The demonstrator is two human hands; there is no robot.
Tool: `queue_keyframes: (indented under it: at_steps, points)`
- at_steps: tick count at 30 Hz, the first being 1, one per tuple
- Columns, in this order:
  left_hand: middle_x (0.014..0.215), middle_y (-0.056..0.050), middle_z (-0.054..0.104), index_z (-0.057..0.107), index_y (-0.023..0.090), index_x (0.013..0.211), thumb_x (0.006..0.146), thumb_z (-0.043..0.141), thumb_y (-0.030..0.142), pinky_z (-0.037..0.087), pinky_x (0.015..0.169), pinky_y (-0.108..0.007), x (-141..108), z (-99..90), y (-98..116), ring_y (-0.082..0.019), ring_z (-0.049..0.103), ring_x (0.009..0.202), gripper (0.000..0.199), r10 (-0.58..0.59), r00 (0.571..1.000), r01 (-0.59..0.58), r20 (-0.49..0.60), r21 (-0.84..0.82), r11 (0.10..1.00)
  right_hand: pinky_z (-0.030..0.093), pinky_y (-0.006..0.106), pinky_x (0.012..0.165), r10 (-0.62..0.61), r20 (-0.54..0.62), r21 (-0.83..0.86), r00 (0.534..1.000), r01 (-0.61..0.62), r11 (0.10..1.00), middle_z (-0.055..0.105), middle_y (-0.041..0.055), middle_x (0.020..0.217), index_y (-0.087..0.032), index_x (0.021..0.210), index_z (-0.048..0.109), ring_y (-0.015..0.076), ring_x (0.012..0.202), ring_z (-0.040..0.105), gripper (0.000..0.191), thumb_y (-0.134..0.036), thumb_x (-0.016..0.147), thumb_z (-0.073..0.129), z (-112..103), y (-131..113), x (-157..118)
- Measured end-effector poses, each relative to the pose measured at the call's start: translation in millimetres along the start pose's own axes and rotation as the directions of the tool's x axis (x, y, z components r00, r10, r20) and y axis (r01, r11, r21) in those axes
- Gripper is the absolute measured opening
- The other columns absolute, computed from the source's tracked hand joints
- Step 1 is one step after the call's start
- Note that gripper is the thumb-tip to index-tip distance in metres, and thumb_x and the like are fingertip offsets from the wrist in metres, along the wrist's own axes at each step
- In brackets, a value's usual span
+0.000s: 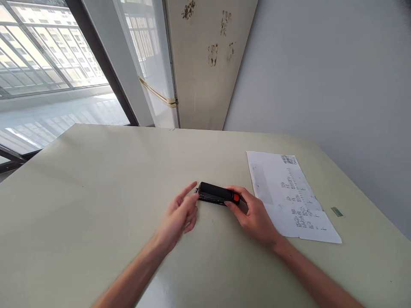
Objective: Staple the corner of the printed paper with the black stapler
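A black stapler (214, 192) with a red patch at its right end lies level at the middle of the table. My right hand (252, 211) grips that right end, thumb on the near side and fingers on the far side. At the stapler's left end is my left hand (180, 209), its index finger stretched out and its thumb tip at or just touching the metal tip. The other left fingers are loosely curled and hold nothing. Whether the thumb presses on the stapler, I cannot tell.
A creased printed sheet of paper (276, 192) lies right of the stapler, partly behind my right hand. Beyond it is a small green strip (337, 211). The pale table (105, 192) meets a grey wall (321, 77) on the right; windows (48, 64) stand at left.
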State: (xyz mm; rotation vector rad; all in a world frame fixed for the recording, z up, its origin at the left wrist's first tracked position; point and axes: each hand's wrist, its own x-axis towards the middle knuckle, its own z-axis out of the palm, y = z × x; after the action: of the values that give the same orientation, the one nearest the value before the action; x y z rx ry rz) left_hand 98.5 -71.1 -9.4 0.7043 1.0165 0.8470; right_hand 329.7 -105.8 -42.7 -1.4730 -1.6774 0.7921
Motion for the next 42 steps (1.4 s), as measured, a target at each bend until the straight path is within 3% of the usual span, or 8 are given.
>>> queue_keyframes:
  at_steps: [3,7,14,24,30,34,38,42]
  points:
    - [0.055,0.011,0.033,0.064,0.008,0.132,0.095,0.062,0.03,0.031,0.037,-0.017,4,-4.9,7,-0.007,0.03,0.043,0.043,-0.021,0.999,0.003,-0.041,-0.405,0.914,0.061,0.041,0.087,-0.027,-0.015,-0.073,1.0,0.026,0.997,0.075,0.0053,0.12,-0.03,0.132,0.06,0.0249,0.101,0.072,0.031,-0.041,0.103,0.057,5,-2,9]
    - [0.075,-0.006,0.063,0.065,0.004,0.126,0.1,0.045,0.029,0.059,0.06,-0.025,8,-9.4,11,-0.014,0.063,0.063,0.041,-0.051,0.998,0.011,-0.037,-0.687,0.726,0.058,0.041,0.091,-0.122,-0.055,-0.133,0.991,0.114,0.984,0.075,0.0072,0.12,-0.027,0.13,0.06,0.0252,0.101,0.071,0.029,-0.035,0.103,0.055,19,-4,38]
    - [0.122,-0.022,0.075,0.052,0.004,0.147,0.103,0.044,0.032,0.065,0.088,-0.034,14,-11.6,5,-0.027,0.077,0.109,0.053,-0.04,0.999,0.002,-0.036,-0.725,0.689,0.053,0.041,0.098,-0.224,-0.139,-0.152,0.965,0.202,0.967,0.074,0.0117,0.119,-0.02,0.128,0.06,0.0266,0.108,0.069,0.028,-0.029,0.101,0.055,63,-1,122]
    - [0.132,-0.026,0.071,0.047,-0.001,0.152,0.105,0.045,0.033,0.063,0.097,-0.038,12,-12.3,6,-0.032,0.072,0.121,0.059,-0.02,0.998,-0.033,-0.065,-0.716,0.698,0.053,0.044,0.1,-0.252,-0.14,-0.109,0.957,0.238,0.965,0.072,0.0126,0.123,-0.021,0.128,0.06,0.028,0.111,0.067,0.028,-0.023,0.101,0.055,101,-11,199]
    - [0.141,-0.029,0.065,0.044,-0.003,0.154,0.105,0.045,0.034,0.06,0.102,-0.04,13,-12.1,6,-0.034,0.067,0.131,0.061,0.003,0.999,-0.033,-0.044,-0.706,0.708,0.043,0.044,0.118,-0.342,-0.21,-0.096,0.916,0.328,0.94,0.062,0.0135,0.14,-0.022,0.134,0.056,0.0251,0.136,0.055,0.031,-0.028,0.104,0.052,71,-31,153]
    - [0.143,-0.029,0.063,0.044,-0.004,0.153,0.106,0.043,0.035,0.058,0.105,-0.041,14,-12.6,4,-0.033,0.066,0.131,0.061,0.025,1.0,-0.02,-0.003,-0.7,0.714,0.046,0.046,0.116,-0.502,-0.07,-0.129,0.862,0.491,0.861,0.061,0.0111,0.138,-0.026,0.119,0.064,0.0253,0.134,0.056,0.018,-0.029,0.102,0.059,50,-42,93]
    - [0.143,-0.027,0.064,0.046,-0.003,0.152,0.109,0.039,0.037,0.053,0.11,-0.042,13,-12.0,0,-0.032,0.066,0.131,0.059,0.03,0.997,0.027,0.075,-0.656,0.755,0.046,0.052,0.116,-0.492,0.057,-0.188,0.869,0.493,0.849,0.054,0.0147,0.146,-0.024,0.112,0.068,0.0309,0.142,0.049,0.022,-0.036,0.094,0.073,49,-42,53]
    - [0.14,-0.025,0.067,0.051,0.001,0.151,0.111,0.038,0.045,0.05,0.113,-0.044,8,-8.9,-2,-0.032,0.065,0.131,0.061,-0.018,0.973,0.151,0.229,-0.576,0.803,0.048,0.053,0.116,-0.481,0.038,-0.211,0.876,0.478,0.853,0.055,0.0152,0.146,-0.022,0.103,0.069,0.0317,0.145,0.045,0.015,-0.034,0.095,0.074,56,-38,40]
